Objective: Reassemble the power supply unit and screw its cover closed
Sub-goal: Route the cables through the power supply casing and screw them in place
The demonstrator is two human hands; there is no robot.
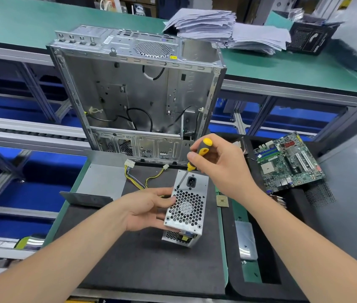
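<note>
The silver power supply unit [187, 206] stands on end on the black mat [142, 259], its honeycomb fan grille and black power socket facing up. My left hand [149, 211] grips its left side, thumb on the grille's edge. My right hand [216, 162] grips a yellow-and-black screwdriver [197, 158] from above. The shaft slants down-left, and its tip sits at the unit's upper left corner. Yellow and black cables [144, 180] run from behind the unit to white plugs.
An empty silver computer case [136, 90] stands open behind the mat. A bent grey metal panel [101, 182] lies to the left. A green motherboard [289, 162] lies at the right, with a small CPU chip [222, 201] and a shiny metal plate [246, 243] nearer me. Papers [227, 29] are stacked on the far bench.
</note>
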